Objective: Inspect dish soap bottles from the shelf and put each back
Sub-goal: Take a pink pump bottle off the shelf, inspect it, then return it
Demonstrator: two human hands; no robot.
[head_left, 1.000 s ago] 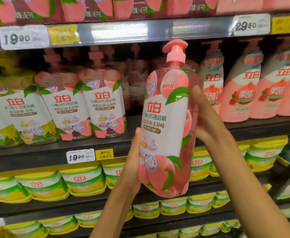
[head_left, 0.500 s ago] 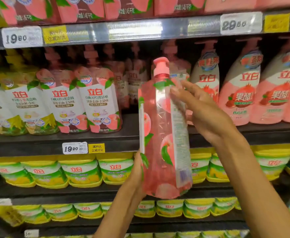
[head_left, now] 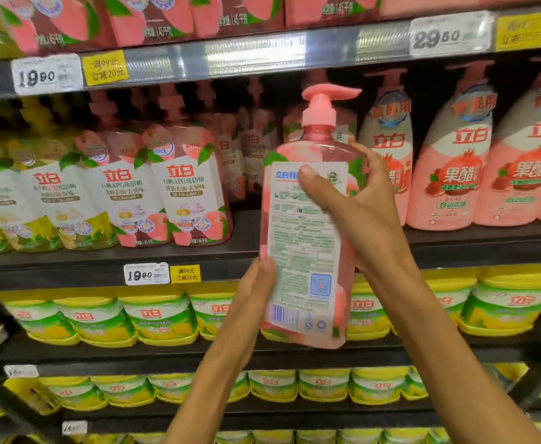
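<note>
A pink peach dish soap bottle (head_left: 307, 251) with a pink pump top is held upright in front of the shelf, its white back label with barcode facing me. My right hand (head_left: 355, 200) grips its upper part, thumb across the label and fingers wrapped round the right side. My left hand (head_left: 256, 290) holds the lower left edge, fingers behind the bottle. Behind it, the middle shelf (head_left: 243, 251) has a gap among matching peach bottles (head_left: 192, 193).
Pomegranate soap bottles (head_left: 454, 168) fill the shelf to the right, yellowish lemon bottles (head_left: 38, 203) the left. Yellow-green tubs (head_left: 153, 315) line the two shelves below. Price tags (head_left: 145, 274) sit on the shelf edges. Peach packs stand on the top shelf (head_left: 256, 52).
The bottle has been turned about its upright axis from front label, through its side, to back label facing me. My right hand shifted round to the front of it.
</note>
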